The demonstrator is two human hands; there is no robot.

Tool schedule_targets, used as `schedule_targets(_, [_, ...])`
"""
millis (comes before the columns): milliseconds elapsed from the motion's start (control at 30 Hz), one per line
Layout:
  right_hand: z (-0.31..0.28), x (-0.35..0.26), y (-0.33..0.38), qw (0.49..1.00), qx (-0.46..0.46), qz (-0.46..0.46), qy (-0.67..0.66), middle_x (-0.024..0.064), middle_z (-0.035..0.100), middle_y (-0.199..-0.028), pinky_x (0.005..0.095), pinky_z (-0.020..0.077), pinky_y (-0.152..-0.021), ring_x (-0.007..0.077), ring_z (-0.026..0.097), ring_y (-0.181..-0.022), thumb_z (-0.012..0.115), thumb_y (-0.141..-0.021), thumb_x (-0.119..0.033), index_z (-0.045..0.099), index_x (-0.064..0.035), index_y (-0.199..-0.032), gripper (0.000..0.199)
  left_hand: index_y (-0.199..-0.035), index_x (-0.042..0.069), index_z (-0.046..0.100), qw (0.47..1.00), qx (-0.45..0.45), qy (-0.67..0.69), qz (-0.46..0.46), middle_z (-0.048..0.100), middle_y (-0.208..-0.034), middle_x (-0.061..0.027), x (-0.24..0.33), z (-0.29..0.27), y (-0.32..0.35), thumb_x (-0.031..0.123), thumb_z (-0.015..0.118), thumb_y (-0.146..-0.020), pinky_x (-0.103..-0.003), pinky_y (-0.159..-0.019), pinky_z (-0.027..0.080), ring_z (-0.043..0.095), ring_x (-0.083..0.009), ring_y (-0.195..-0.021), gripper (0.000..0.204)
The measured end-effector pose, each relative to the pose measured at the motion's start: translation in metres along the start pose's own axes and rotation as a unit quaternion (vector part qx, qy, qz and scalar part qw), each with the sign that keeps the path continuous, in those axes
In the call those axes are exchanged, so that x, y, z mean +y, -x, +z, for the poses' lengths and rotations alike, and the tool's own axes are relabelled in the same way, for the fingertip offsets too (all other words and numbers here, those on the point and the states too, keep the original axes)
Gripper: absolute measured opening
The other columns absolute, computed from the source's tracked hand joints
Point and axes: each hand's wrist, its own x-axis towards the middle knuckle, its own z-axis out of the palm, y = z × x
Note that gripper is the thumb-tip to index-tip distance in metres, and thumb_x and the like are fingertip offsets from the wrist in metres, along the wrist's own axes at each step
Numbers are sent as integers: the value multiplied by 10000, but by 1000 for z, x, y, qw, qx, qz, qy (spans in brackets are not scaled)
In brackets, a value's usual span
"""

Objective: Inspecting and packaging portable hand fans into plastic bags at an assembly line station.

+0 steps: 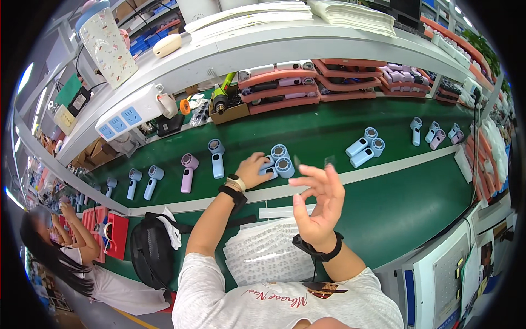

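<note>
My left hand (pixel 253 171) rests on the conveyor belt with its fingers closed around the handles of two light-blue handheld fans (pixel 283 166), whose round heads lie side by side. My right hand (pixel 320 204) is raised over the near edge of the belt, fingers spread and curved. Small clear film pieces (pixel 330 161) show at its fingertips, seemingly stuck there. Below, a stack of sheets (pixel 263 253) covered in rows of small labels lies in front of me, with a white strip (pixel 282 211) just beyond it.
More fans lie along the green belt (pixel 329 123), including a purple fan (pixel 187 171) at left and a blue cluster (pixel 366 147) at right. A black bag (pixel 152 249) sits left of the sheets. Pink trays (pixel 279 82) stand behind, under a shelf. A co-worker (pixel 71 247) sits at far left.
</note>
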Motion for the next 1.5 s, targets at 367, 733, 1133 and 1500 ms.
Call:
schedule_targets(367, [1,3,-1,1000,3,18,-9,237,510,-1235,223,473,-638,232,643,-929,554,-785,64,196,-24,-1426,740,-1022,171,644,830,182,-198,-489,479,-1279,-172,-112,-62,100,473,629,-749,-529,-928,375,485,-378,-1130,407])
schedule_targets(733, [3,4,-1,999,-33,10,0,219,518,-1232,227,477,-642,222,644,-911,561,-775,73,232,-15,-1413,724,-1147,177,593,845,71,-81,-523,390,-1330,-175,-90,-48,21,630,585,-723,-587,-941,335,392,-378,-1223,621])
schedule_targets(1133, [-3,7,-8,996,-20,79,-46,195,541,-1200,235,471,-684,199,641,-884,561,-794,60,240,-22,-1419,708,-1264,138,505,880,73,-53,-466,439,-1260,-174,-94,-17,3,532,626,-719,-549,-935,375,447,-374,-1169,683])
schedule_targets(1500, [12,16,0,942,-20,243,-231,161,596,-1110,226,478,-715,146,630,-853,587,-815,53,277,-23,-1412,678,-1170,95,536,532,203,818,-88,462,-1328,-185,56,-65,38,395,514,-796,-532,-973,394,437,-345,-1246,480])
